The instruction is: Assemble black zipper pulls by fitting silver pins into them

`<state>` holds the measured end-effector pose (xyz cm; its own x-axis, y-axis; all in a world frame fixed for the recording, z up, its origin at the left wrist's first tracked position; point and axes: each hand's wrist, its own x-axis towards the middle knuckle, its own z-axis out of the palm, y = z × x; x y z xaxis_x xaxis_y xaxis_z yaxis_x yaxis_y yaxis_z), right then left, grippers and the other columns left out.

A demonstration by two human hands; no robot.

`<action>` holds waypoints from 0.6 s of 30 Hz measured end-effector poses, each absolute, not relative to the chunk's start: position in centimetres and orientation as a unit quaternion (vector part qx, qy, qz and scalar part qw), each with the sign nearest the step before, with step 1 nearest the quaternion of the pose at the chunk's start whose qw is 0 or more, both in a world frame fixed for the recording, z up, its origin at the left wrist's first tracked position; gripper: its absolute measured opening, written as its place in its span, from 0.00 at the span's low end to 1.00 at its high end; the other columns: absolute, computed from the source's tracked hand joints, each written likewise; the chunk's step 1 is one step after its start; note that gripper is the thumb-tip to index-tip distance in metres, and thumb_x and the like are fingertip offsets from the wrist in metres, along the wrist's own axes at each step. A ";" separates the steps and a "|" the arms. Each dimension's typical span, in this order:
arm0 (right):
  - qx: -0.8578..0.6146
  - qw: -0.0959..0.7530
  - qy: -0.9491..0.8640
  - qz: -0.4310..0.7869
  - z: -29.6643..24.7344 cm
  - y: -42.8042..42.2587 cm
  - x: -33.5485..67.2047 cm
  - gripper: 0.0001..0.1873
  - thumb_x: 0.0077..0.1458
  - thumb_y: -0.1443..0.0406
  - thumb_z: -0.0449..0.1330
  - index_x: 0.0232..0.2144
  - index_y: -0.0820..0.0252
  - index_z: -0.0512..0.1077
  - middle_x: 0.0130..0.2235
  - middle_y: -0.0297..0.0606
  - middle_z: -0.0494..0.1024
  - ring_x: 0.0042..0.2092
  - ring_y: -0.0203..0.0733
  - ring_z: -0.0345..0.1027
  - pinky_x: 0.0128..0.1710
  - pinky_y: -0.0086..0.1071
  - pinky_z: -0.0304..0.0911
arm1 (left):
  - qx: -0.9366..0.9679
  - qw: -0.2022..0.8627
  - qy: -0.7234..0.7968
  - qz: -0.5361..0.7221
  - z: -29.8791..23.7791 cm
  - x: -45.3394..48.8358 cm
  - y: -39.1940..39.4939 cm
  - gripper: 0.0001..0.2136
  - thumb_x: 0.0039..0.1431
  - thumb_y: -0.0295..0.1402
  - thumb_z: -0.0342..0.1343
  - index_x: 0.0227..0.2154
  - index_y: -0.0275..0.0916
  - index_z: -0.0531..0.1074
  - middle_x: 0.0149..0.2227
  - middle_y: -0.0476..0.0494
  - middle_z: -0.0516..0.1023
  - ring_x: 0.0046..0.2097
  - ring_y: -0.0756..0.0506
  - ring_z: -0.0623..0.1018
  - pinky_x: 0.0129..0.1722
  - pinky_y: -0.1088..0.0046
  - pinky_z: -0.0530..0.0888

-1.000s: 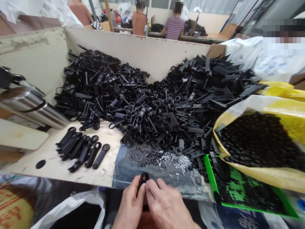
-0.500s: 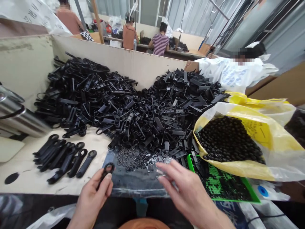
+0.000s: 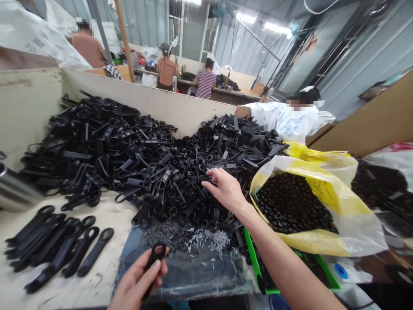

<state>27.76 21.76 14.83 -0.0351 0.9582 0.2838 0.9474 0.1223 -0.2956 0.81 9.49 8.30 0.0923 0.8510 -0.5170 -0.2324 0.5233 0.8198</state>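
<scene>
My left hand (image 3: 138, 280) is closed around a black plastic handle with a ring at its end (image 3: 158, 250), the ring upward, above the front of the dark work mat (image 3: 180, 275). Over the middle of the heap of black plastic parts (image 3: 167, 172) is my right hand (image 3: 222, 187). Its thumb and fingers are apart, with dark parts showing between them; whether it touches any is unclear. Small silver pins (image 3: 209, 241) and small dark pins (image 3: 164, 232) lie between the heap and my left hand. Several similar black handles (image 3: 64, 241) lie in a row at the left.
At the right, a yellow and white bag (image 3: 364, 232) holds small black round pieces (image 3: 290, 202). Below it sits a green tray (image 3: 253, 258), partly behind my right forearm. A metal cylinder (image 3: 19, 189) lies at the left. Boards (image 3: 145, 97) wall the heap; co-workers sit beyond.
My right hand has moved from above the silver pins forward to the heap. My left hand still holds the handle. The view has tilted up and shifted right.
</scene>
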 end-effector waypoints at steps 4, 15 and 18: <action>-0.653 0.176 -0.737 0.014 14.5 23.5 26.2 0.11 0.60 0.65 0.66 0.46 0.54 0.76 0.41 0.35 0.79 0.40 0.42 0.75 0.34 0.30 0.61 | 0.240 0.743 0.489 0.389 8.8 0.9 9.8 0.22 0.49 0.43 0.70 0.47 0.38 0.80 0.30 0.47 0.80 0.31 0.47 0.72 0.33 0.73 0.68; -0.658 0.470 -0.547 0.217 14.4 13.3 25.5 0.19 0.59 0.54 0.64 0.48 0.56 0.77 0.29 0.33 0.77 0.23 0.36 0.63 0.23 0.29 0.59 | 0.180 0.753 0.444 0.451 8.6 0.8 8.9 0.21 0.56 0.34 0.59 0.54 0.42 0.73 0.50 0.41 0.82 0.53 0.40 0.75 0.48 0.66 0.67; -0.629 0.496 -0.432 0.415 11.4 9.3 20.7 0.20 0.57 0.50 0.66 0.43 0.59 0.80 0.26 0.35 0.79 0.17 0.31 0.55 0.15 0.26 0.50 | 0.199 0.722 0.440 0.495 9.1 2.5 8.5 0.23 0.58 0.39 0.63 0.56 0.46 0.69 0.51 0.42 0.81 0.54 0.40 0.76 0.49 0.65 0.68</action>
<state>20.74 9.30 11.39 0.2835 0.9544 -0.0931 0.1307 -0.1346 -0.9822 2.55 8.53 9.15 0.1229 0.8902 -0.4387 -0.5405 0.4307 0.7227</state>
